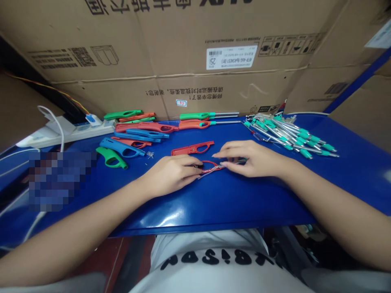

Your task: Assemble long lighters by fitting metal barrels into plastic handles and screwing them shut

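Left hand (pixel 171 174) pinched the near-side red casing (pixel 209 162), wires across it, just in front of the loose red shell (pixel 195 149). Right hand (pixel 249 158) was at the casing's other end, thumb and finger around the wires; couldn't tell if they pressed together. Colored shells (pixel 122 147) lay left of the loose shell, metal rods (pixel 290 133) right, two lighters (pixel 195 124) behind.
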`<state>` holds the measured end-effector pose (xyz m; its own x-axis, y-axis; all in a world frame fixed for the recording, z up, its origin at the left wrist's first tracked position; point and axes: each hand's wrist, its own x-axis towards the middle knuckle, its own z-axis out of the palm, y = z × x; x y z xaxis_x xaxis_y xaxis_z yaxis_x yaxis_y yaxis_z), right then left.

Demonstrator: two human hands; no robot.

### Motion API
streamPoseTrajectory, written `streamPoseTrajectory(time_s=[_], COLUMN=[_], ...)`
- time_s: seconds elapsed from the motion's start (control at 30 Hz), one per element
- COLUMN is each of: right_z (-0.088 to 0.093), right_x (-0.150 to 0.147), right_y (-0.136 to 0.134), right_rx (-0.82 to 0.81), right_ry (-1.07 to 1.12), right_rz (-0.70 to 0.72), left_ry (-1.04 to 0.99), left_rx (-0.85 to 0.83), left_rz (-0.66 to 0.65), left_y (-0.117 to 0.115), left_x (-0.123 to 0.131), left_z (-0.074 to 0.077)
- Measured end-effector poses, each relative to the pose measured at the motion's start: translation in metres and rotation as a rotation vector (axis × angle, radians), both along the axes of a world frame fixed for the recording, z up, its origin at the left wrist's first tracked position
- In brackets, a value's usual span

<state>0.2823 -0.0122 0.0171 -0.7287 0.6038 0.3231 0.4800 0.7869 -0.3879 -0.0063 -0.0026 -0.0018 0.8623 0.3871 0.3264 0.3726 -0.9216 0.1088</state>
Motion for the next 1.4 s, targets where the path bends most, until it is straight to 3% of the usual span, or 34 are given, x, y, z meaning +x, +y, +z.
streamPoseTrajectory(time_s=[0.07,0.17,0.27,0.33,0.47,0.6,0.8,1.17,1.4], right_z=[0.004,0.008,0.008,0.007,-0.001,-0.011,-0.019,-0.018,-0.018], right_x=[0.014,0.042,0.075,0.096,0.126,0.135,0.131,0.121,0.119], right_y=[0.008,0.023,0.037,0.044,0.054,0.062,0.067,0.068,0.069], right_rx=[0.103,0.242,0.245,0.219,0.234,0.274,0.350,0.269,0.330], right_ry=[-0.032,-0.240,-0.410,-0.429,-0.409,-0.400,-0.317,-0.352,-0.326], right_rz=[-0.160,-0.571,-0.923,-1.028,-1.050,-1.010,-0.974,-1.070,-1.105], left_ry=[-0.014,-0.035,-0.004,0.047,0.101,0.077,0.035,0.097,0.268], left_rx=[-0.018,-0.031,-0.045,-0.064,-0.074,-0.085,-0.087,-0.025,-0.055], left_rz=[0.006,0.015,0.000,-0.011,-0.002,-0.012,-0.002,0.046,0.075], left_y=[0.000,-0.001,-0.001,0.000,0.003,0.008,0.012,0.013,0.003], left_x=[0.001,0.000,-0.002,-0.005,-0.009,-0.011,-0.012,-0.015,-0.017], left_z=[-0.001,0.000,0.006,0.011,0.018,0.014,0.009,0.013,0.027])
